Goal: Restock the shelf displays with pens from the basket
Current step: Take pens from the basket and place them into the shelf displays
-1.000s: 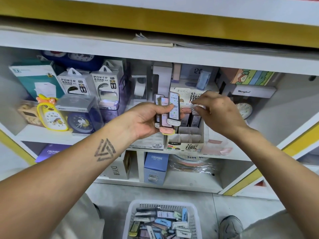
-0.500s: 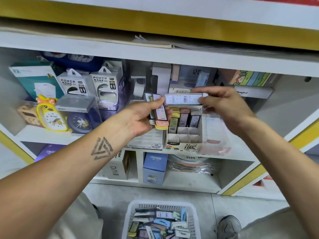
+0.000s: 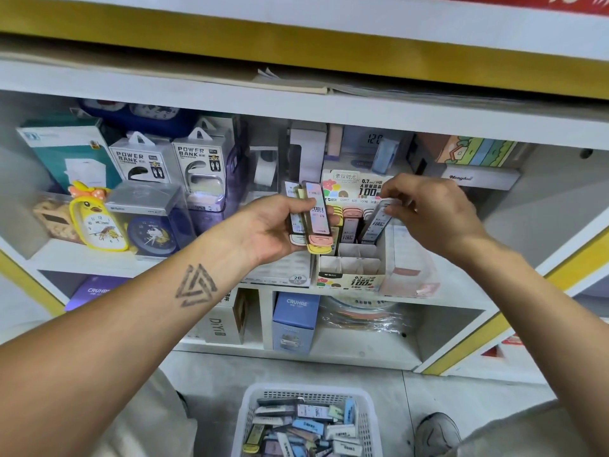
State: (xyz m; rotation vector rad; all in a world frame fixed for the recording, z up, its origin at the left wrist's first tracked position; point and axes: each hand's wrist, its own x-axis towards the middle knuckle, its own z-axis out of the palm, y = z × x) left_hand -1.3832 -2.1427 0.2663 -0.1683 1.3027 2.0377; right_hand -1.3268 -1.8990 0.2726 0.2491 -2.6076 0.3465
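**One case tipped into the display box**

Half a second earlier the right hand [image 3: 431, 216] had held a flat case level above the display box; it had since swung that grey case [image 3: 377, 222] down to a steep slant, its lower end dipping into the rear right slot of the display box [image 3: 351, 277]. The right fingers [image 3: 395, 209] were curled and pinching the case's upper end.

The left hand [image 3: 276, 225] had stayed just left of the box, thumb pressed across a fanned bunch of slim cases [image 3: 313, 219], the other fingers curled behind them. These were thin, flat, hard-edged plastic slips with printed labels and rounded pink, yellow and white ends showing below the palm.

The display box was printed cardboard with a tall back card and thin dividers forming small square cells; the front cells stood bare, while the rear ones held upright cases with pastel caps. It sat on the white shelf [image 3: 82, 258], between a pale 2B box [image 3: 283, 275] and a clear plastic holder [image 3: 412, 268].

On the grey floor below, a white lattice-walled plastic basket [image 3: 250, 420] held a loose heap of similar cases.
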